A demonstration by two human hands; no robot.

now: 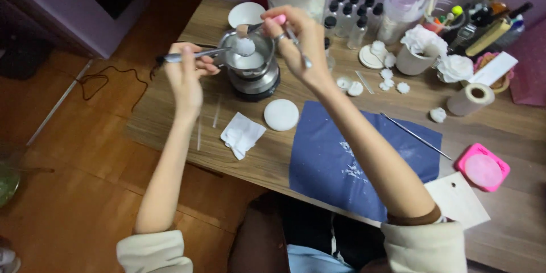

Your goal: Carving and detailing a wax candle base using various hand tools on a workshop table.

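Head view is showing both arms stretching forward over the wooden surface [170,119], with cream sleeves pushed up to the elbows. The left hand [187,74] is gripping a thin metal tool [196,54] with its fingers curled around the handle, the wrist bent slightly, and the tool is lying almost level and pointing toward the right hand. At its tip a small white, soft-looking lump [245,46] is sitting just above the round shiny metal pot [250,60], which is holding something white and smooth. The pot is standing on a dark round base [256,86], just in front of both hands.

The right hand [298,42] is hanging over the pot's far rim with the fingers pinched on a slim tool with a pink end [278,20]; its metal part is running down along the palm. A ring is showing on one finger.

Below the left hand, toward the person, a crumpled white paper [242,133] is lying flat, and beside it a flat white disc [281,115]. Under the right forearm a dark blue mat [324,159] with white powdery marks is covering the surface. Beyond the right hand, small white petal-shaped pieces [392,79] and a white cup with a white flower [418,51] are standing, and clear bottles with black caps [350,17] are standing in rows.
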